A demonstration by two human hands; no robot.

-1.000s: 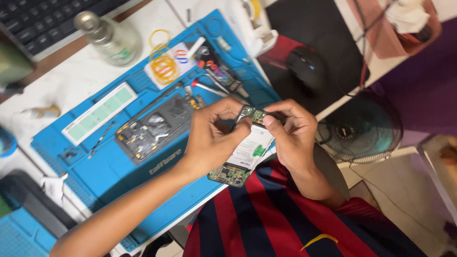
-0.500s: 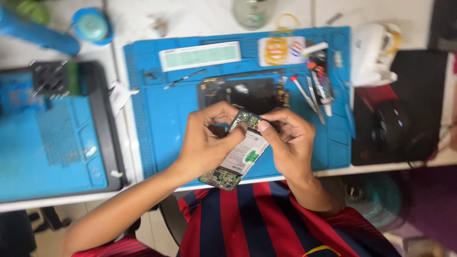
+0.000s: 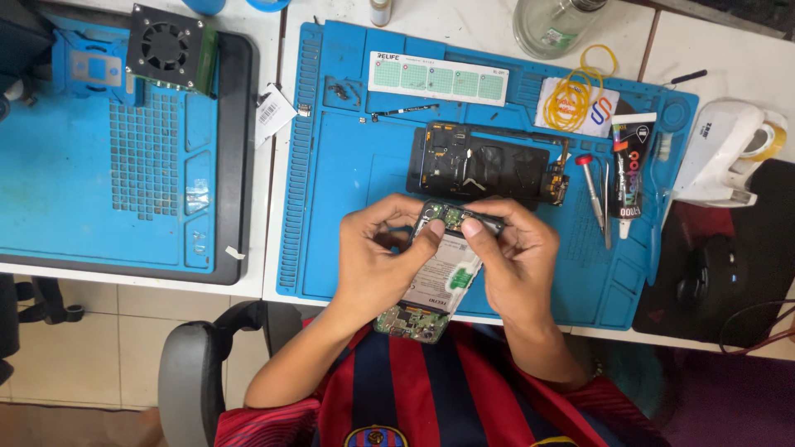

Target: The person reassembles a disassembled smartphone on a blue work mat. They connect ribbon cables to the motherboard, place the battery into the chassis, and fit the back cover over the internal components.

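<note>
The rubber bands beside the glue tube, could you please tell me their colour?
The rubber bands are yellow, seen best in the head view, lying on a white card.

Blue work mat (image 3: 348,190) lies on white surface (image 3: 464,25). On the mat: black phone frame (image 3: 484,165), lying flat near centre; pale green strip card (image 3: 437,79) along the top edge; white card (image 3: 578,108) with yellow rubber bands (image 3: 580,91) on it, top right; black glue tube (image 3: 631,161) with white cap, beside tweezers (image 3: 606,207) and a red-capped screwdriver (image 3: 591,186). Clear glass jar (image 3: 551,29) stands just above the mat. White tape dispenser (image 3: 720,153) right of the mat; black mouse (image 3: 708,281) on dark pad (image 3: 770,248). Far left: second blue mat (image 3: 116,165) carrying a small black fan (image 3: 170,45). Grey chair arm (image 3: 195,364) below the surface edge
</note>
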